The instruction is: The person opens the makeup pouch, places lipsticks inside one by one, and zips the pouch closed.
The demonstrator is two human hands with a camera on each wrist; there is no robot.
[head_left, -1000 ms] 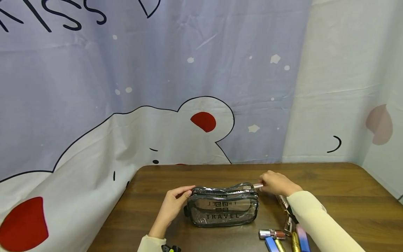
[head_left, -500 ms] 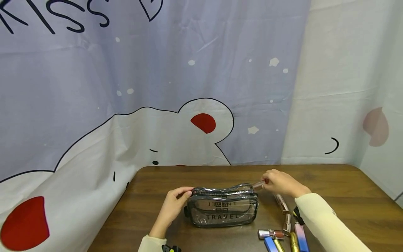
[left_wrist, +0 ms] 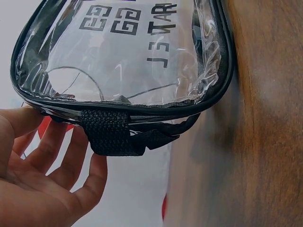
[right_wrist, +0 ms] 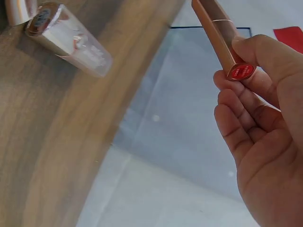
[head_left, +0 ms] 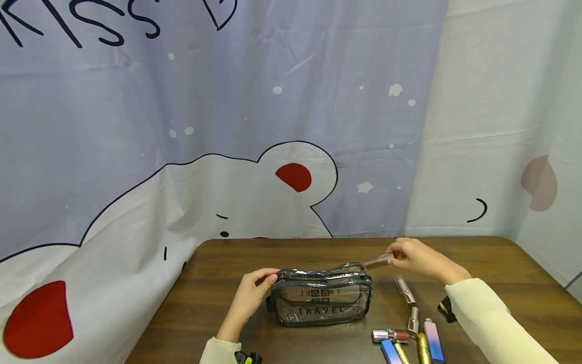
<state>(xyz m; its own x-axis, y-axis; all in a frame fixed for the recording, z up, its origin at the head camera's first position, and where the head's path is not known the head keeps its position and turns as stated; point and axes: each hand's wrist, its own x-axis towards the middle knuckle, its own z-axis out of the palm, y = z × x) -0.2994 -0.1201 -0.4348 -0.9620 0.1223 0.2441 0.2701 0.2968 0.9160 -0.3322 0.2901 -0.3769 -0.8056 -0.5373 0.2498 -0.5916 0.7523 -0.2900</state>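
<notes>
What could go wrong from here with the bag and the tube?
The right hand pinches the copper-coloured tube near one end, so it might slip or swivel, or its far end might catch on the bag, whose right top corner it seems to meet in the head view.
The left hand steadies the bag only at its left end; a bump at the right could swing it.
Loose tubes lie near the right sleeve and could be knocked.

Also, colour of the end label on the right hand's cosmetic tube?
End label: red with pale marks, clearest in right wrist view.
</notes>
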